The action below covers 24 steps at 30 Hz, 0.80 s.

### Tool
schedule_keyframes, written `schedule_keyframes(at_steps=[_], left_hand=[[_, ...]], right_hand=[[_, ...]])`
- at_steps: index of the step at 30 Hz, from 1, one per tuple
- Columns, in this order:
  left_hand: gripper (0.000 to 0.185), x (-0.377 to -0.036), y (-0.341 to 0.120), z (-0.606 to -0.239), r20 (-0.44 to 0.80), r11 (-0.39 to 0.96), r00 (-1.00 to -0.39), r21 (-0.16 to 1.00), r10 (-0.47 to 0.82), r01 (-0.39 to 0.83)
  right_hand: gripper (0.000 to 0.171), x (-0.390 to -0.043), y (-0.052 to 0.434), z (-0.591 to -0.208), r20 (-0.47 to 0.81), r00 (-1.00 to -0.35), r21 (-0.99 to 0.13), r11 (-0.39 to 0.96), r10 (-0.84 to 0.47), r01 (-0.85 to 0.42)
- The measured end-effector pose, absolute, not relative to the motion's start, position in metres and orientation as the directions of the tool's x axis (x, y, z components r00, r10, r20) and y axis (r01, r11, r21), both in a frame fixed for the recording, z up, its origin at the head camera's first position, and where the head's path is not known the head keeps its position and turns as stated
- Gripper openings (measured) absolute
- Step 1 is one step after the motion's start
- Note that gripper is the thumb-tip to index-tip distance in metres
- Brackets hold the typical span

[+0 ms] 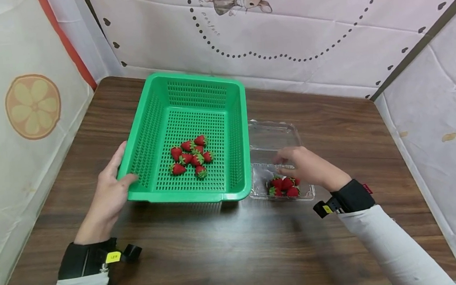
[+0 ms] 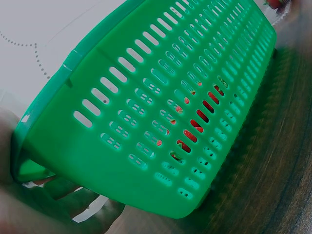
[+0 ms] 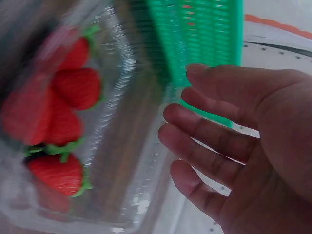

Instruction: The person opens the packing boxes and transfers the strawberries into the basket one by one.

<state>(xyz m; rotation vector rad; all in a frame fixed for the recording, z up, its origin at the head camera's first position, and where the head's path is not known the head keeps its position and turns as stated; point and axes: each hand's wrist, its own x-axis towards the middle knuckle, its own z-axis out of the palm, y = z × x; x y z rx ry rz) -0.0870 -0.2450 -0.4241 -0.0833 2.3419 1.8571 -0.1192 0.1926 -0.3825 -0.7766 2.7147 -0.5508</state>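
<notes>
A green slotted basket (image 1: pixel 193 118) stands on the wooden table (image 1: pixel 229 246) with several strawberries (image 1: pixel 191 157) on its floor. My left hand (image 1: pixel 114 186) grips its near-left corner, the thumb hooked over the rim. In the left wrist view the basket wall (image 2: pixel 161 112) fills the frame and red berries (image 2: pixel 197 124) show through the slots. Right of the basket sits a clear plastic clamshell box (image 1: pixel 272 134) with several strawberries (image 1: pixel 284 186) at its near end. My right hand (image 1: pixel 295 161) hovers over the box; its relaxed fingers (image 3: pixel 204 136) hold nothing, next to the berries (image 3: pixel 63 112).
Printed fabric walls (image 1: pixel 284 42) close in the table at the back and on both sides. The table's near edge runs just in front of my forearms. Bare wood lies right of the clamshell and in front of the basket.
</notes>
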Motion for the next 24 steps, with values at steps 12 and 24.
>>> schedule_keyframes(at_steps=[12, 24], left_hand=[[0.08, -0.087, -0.245, -0.424, -0.149, 0.228, -0.988, 0.964, 0.037, -0.137], [0.08, -0.088, -0.244, -0.424, -0.151, 0.238, -0.988, 0.962, 0.038, -0.138]], right_hand=[[0.022, -0.124, 0.192, -0.415, -0.269, -0.787, -0.355, 0.817, -0.555, -0.455], [0.025, -0.127, 0.188, -0.423, -0.284, -0.769, -0.343, 0.809, -0.573, -0.477]])
